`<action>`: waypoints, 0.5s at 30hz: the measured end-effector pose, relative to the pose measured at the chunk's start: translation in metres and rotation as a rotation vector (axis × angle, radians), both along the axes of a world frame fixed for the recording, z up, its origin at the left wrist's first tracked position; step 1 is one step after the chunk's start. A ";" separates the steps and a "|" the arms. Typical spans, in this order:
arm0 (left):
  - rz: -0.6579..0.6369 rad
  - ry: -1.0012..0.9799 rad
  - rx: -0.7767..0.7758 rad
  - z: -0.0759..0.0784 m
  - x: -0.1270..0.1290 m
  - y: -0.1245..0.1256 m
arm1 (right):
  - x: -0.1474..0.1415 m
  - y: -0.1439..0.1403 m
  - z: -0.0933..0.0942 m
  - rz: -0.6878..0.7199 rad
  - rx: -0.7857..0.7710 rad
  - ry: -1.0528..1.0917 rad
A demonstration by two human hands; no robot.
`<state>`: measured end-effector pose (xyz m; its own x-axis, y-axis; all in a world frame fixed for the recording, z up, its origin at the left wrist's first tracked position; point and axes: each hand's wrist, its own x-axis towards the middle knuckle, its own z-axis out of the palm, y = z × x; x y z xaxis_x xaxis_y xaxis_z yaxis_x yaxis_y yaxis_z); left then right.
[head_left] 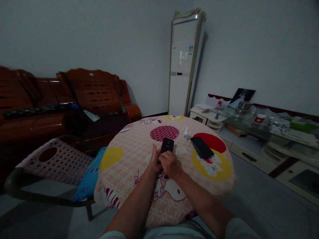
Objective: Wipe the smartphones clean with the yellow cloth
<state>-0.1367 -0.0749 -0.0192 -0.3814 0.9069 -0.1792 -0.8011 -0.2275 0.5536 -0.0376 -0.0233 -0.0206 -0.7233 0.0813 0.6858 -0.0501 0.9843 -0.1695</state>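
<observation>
A black phone [167, 145] lies on the round table's patterned pink cloth [129, 156], its near end between my two hands. My left hand [155, 162] grips its left edge and my right hand [169, 163] covers its near end with curled fingers. A second black phone [201, 147] lies flat to the right on a red and yellow spot. A small white dropper bottle [186, 133] stands upright between the two phones, farther back.
A pink plastic chair [54, 159] with a blue cushion [88, 179] stands left of the table. A dark wooden sofa [74, 96] lines the left wall. A tall white air conditioner [183, 66] fills the corner. A cluttered glass TV stand [261, 132] runs along the right.
</observation>
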 end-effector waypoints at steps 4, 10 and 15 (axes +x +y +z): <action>0.033 0.011 0.027 0.000 -0.004 0.000 | 0.002 -0.007 0.001 0.052 0.024 -0.024; 0.110 -0.053 0.042 0.009 -0.005 -0.003 | 0.005 -0.004 0.004 0.009 0.025 -0.016; 0.191 -0.099 0.049 0.013 -0.013 -0.006 | 0.007 0.005 0.004 -0.062 0.022 -0.008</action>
